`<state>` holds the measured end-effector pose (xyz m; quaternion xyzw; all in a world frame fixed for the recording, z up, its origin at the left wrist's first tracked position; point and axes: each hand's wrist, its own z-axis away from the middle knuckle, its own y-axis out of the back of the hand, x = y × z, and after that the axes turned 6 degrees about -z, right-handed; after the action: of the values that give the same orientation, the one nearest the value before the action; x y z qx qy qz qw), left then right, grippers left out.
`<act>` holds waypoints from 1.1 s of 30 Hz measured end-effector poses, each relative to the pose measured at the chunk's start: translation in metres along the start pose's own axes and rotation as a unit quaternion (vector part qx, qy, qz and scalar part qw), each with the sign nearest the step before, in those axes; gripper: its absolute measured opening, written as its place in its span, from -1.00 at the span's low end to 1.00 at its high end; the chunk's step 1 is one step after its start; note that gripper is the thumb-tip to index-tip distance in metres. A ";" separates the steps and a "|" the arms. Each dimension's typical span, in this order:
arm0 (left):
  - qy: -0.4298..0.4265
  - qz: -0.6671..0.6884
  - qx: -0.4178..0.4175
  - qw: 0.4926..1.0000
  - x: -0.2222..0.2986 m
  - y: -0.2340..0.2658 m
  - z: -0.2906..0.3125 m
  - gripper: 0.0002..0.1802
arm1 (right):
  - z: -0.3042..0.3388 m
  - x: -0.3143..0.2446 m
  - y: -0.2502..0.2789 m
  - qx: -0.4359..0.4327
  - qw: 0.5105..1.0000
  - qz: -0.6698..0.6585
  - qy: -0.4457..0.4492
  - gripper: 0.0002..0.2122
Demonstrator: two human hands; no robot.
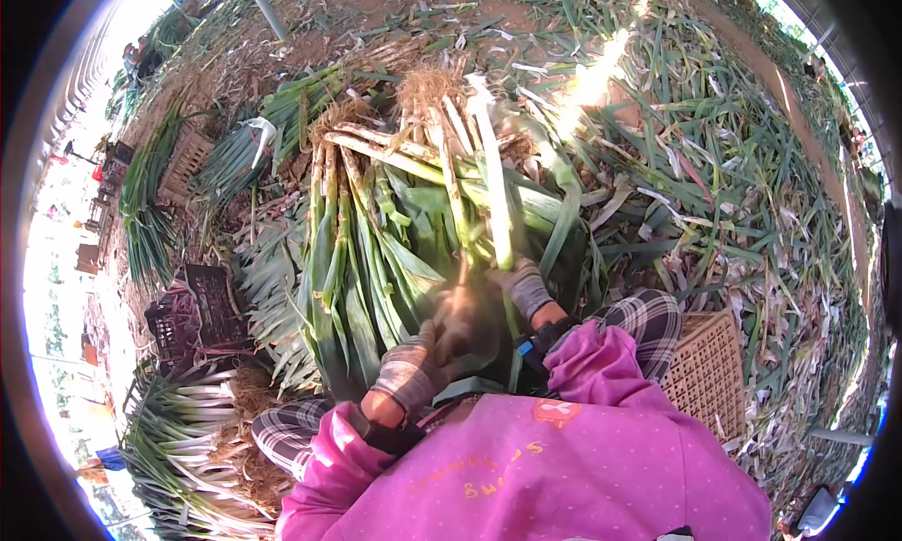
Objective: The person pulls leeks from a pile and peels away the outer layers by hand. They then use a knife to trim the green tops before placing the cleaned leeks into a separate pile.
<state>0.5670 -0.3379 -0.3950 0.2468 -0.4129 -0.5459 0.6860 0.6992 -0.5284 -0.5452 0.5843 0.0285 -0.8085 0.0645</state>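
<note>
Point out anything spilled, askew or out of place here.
Leaf scraps lie strewn in a tangled layer over the right side, looking messy next to the roughly lined-up stalks at the center. Nothing else clearly stands out.

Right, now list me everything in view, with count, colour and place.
Leek pile: too many to count, green with brown roots, before the person
White leek: one, white to green, in the right hand
Trimmed leeks: many, white and green, lower left
Green bundles: at least two, green, upper left
Dark crate: one or two, unclear, blackish, left
Tan crates: two, one right of the person, one upper left
Leaf scraps: countless, green and pale, right
Pole: one, grey, top
Far left rim: blurred, cannot tell
Wristband: one, dark and blue, right wrist
Top: one, pink, bottom
Trousers: one pair, plaid, both sides
Hands: two, grey-gloved, centre; left hand, right hand
</note>
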 end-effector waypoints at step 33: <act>0.037 -0.075 0.084 0.993 -0.057 0.153 -0.242 -0.37 | -0.027 0.025 -0.064 0.029 0.968 0.243 -0.056 -0.65</act>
<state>0.8491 -0.2675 -0.4212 0.3540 -0.4123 -0.5495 0.6346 0.7087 -0.4637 -0.5792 0.5294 -0.1417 -0.8004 0.2431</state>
